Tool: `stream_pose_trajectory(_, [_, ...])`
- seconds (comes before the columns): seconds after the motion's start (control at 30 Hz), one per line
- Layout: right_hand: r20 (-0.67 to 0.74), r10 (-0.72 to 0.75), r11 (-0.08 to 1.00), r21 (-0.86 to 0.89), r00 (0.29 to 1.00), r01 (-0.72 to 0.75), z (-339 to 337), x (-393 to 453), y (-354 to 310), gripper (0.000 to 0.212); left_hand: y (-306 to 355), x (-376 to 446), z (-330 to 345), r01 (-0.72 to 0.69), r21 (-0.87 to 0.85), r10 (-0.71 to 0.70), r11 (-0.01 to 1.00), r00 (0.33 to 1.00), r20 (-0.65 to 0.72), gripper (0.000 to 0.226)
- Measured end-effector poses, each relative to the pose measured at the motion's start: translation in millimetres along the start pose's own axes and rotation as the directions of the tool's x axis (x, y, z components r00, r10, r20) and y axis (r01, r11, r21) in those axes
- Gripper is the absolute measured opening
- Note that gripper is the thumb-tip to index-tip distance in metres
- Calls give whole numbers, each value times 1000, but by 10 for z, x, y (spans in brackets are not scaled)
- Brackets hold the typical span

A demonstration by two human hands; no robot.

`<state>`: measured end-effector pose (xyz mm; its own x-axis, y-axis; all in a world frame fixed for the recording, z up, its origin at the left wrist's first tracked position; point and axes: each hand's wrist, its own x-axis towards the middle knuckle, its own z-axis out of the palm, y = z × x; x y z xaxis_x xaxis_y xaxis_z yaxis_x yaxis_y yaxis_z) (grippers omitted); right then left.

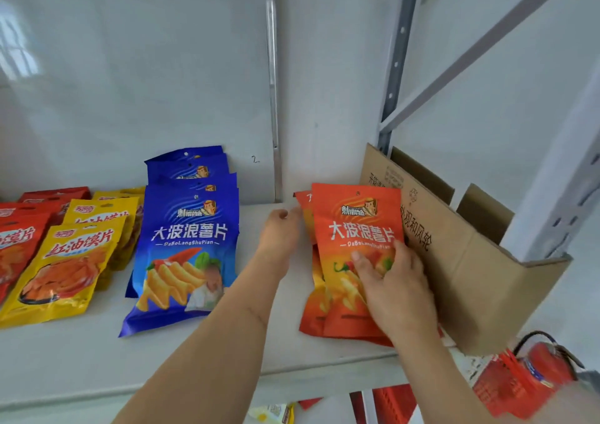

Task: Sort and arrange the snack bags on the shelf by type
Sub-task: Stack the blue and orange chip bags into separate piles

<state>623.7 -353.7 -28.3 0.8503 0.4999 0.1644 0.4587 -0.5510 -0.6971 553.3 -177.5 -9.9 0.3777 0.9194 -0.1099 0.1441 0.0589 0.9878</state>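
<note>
Two hands work the white shelf (97, 352): your right hand (393, 284) presses flat, fingers (363, 261) spread, on the top orange chip bag (354, 229) of a small stack beside the cardboard box (470, 277). Your left hand (279, 232) touches that stack's far left edge, fingers hidden, grip unclear. Farther left lie blue chip bags (188, 248), yellow bags (71, 261) and red bags (16, 245).

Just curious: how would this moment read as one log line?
stage: sorting | right hand: pressing orange bags | left hand: open, at the stack's left edge | blue bags: stacked
</note>
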Motion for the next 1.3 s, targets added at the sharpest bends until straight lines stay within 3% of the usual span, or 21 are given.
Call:
stream_pose_trajectory(0.07, [31,52,995,89,998,-55,-5,6,17,94,23,22,62,57,-68,-56,996,998,15,30])
stream_pose_trajectory(0.2, [36,113,971,208,993,-118,-7,57,55,98,13,316,159,159,-179,-146,971,986,86,46])
stream_pose_trajectory(0.3, [4,136,955,264,991,-133,1,60,48,89,58,472,247,202,-149,-186,968,976,115,23])
stream_pose_trajectory(0.37, [-24,133,950,286,991,-121,0,80,42,83,63,550,278,191,-135,-172,972,974,147,10])
stream_pose_trajectory(0.57, [-130,96,971,232,987,-63,-6,111,-65,69,180,357,42,67,-330,-40,942,995,87,17])
stream_pose_trajectory(0.73, [-72,111,945,315,991,-83,-135,268,-162,43,282,117,-237,138,-582,-9,801,976,219,26])
stream_pose_trajectory(0.9, [13,66,898,435,998,-65,-184,411,-387,16,226,24,-361,195,-610,13,768,948,318,31])
stream_pose_trajectory(1.2, [62,43,863,501,997,-68,153,434,-522,19,52,95,-420,180,-571,35,801,938,345,63])
stream_pose_trajectory(1.3, [65,42,842,535,997,-70,175,440,-570,21,30,109,-423,168,-579,84,798,920,382,54])
